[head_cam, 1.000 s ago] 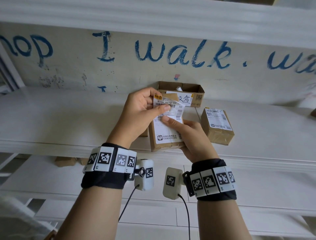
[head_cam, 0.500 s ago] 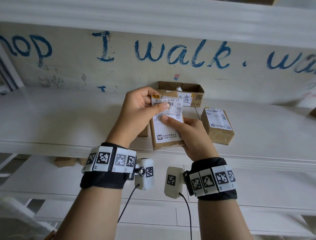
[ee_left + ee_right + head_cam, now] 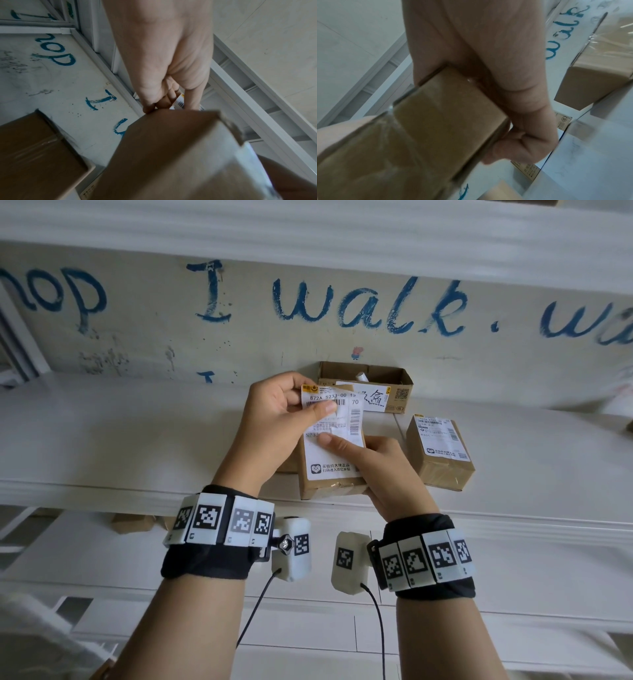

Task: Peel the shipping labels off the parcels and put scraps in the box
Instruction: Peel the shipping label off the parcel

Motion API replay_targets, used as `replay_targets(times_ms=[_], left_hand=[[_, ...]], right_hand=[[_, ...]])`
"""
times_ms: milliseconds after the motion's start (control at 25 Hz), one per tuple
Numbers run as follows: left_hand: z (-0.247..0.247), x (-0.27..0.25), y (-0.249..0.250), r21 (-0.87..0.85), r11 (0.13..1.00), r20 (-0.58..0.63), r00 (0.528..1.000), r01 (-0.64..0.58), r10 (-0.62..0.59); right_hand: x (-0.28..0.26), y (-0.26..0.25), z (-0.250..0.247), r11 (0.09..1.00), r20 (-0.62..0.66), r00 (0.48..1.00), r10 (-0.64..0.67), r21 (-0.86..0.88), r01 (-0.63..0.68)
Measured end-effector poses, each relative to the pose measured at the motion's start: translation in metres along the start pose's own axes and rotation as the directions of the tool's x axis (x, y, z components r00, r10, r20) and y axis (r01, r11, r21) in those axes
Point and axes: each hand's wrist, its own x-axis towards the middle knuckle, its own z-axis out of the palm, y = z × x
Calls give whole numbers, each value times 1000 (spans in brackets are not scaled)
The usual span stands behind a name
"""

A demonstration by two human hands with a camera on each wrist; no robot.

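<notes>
Left hand (image 3: 274, 419) pinches label (image 3: 337, 414) top, peeling up; right hand (image 3: 376, 470) clamps parcel (image 3: 329, 481) as anchor, thumb pinning label's lower half. Scrap box (image 3: 394, 378) waits just beyond hands.

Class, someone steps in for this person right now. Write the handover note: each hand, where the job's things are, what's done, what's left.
Left hand: pinches the top of the shipping label, partly lifted off.
Right hand: holds the parcel, thumb pressing the label's lower part.
Open scrap box stands at the back of the shelf, with a scrap inside.
Second parcel sits to the right, label on.
Left: finish this peel, drop the scrap in the box, do the second parcel.
</notes>
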Motion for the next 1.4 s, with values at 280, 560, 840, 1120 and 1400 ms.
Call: replay_targets(times_ms=[280, 560, 840, 1120, 1400], left_hand=[[-2, 6, 6, -22, 998, -49, 997, -53, 52], [-7, 9, 3, 24, 1000, -26, 999, -20, 21], [-6, 10, 3, 104, 995, -15, 1000, 2, -1], [-3, 12, 2, 113, 994, -18, 1000, -6, 9], [-6, 13, 6, 138, 990, 0, 1000, -9, 9]], right_hand=[[-1, -3, 0, 986, 115, 982, 151, 54, -157], [4, -4, 0, 976, 89, 978, 190, 95, -198], [10, -4, -1, 965, 79, 968, 239, 95, -246], [13, -2, -2, 963, 54, 970, 238, 116, -243], [16, 1, -3, 955, 64, 966, 252, 143, -259]])
